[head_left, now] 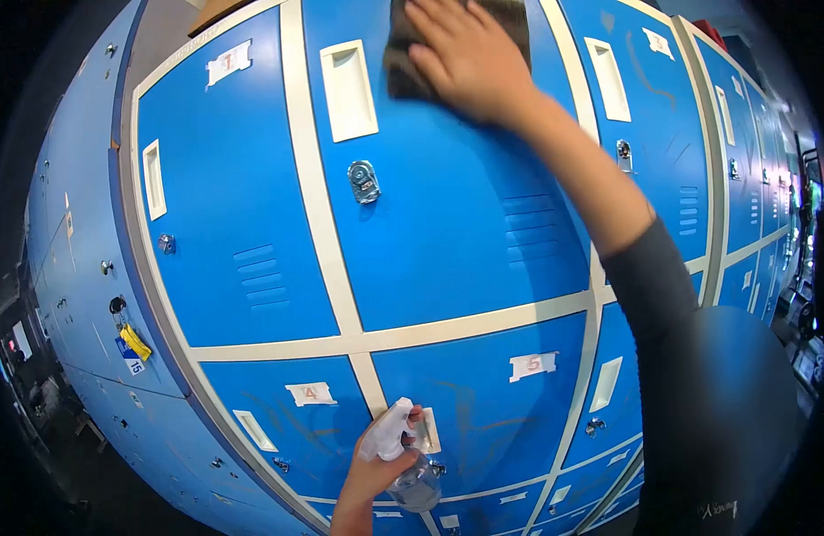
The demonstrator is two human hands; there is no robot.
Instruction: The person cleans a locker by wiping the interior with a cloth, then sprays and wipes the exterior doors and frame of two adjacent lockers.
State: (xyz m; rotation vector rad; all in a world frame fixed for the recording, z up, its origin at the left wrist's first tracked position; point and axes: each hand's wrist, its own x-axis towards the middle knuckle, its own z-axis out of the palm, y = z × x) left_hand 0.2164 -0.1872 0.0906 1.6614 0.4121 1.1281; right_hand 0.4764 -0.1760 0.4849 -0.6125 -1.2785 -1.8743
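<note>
My right hand (479, 67) lies with fingers spread on a dark cloth (412, 67), pressing it against the upper part of a blue locker door (447, 223). That door has a white recessed handle (348, 89) and a metal lock (363, 182). Lower down, my left hand (376, 460) is wrapped round the neck of a clear spray bottle (416, 485) with a white trigger head (389, 429). The bottle is in front of the locker door labelled 5 (483, 420), which carries brownish smears.
Doors labelled 1 (229, 179), 3 (653, 116) and 4 (287, 402) surround the middle one, split by cream frames. At left stands a paler blue locker bank (81, 223), where keys with a yellow tag (135, 343) hang from a lock. Equipment shows at the far right edge.
</note>
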